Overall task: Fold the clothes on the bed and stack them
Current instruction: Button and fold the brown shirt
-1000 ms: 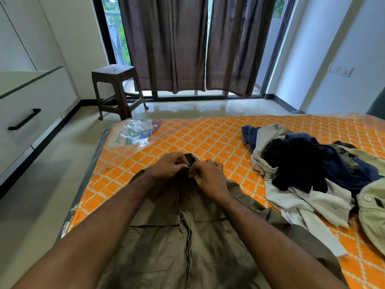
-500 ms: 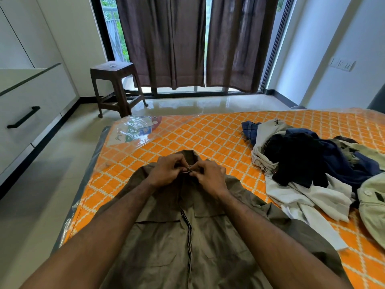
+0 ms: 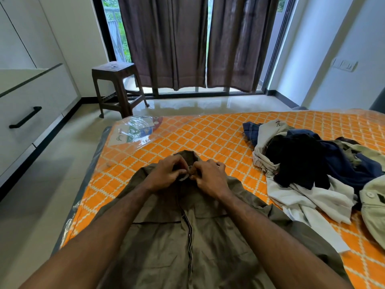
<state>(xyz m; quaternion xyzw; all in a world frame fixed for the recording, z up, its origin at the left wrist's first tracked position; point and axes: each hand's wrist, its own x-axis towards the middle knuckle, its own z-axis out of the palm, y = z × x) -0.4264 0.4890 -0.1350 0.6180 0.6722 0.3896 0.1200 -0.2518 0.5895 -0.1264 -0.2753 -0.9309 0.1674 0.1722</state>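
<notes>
Fingers point(image 3: 183, 171) of both hands pinch olive shirt point(image 3: 187, 236) collar

Both arms reach forward, left hand point(image 3: 166, 175) and right hand point(image 3: 210, 177) pinched shut, fingertips meeting

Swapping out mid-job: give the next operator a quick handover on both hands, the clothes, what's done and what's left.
Left hand and right hand: both pinch the collar of the olive shirt, apparently at its top button.
Olive shirt lies flat, front up, on the orange mattress.
Unfolded pile of clothes sits to the right.
Done: nothing folded, no stack visible.
Left: fold this shirt, then the pile, and stack.
</notes>
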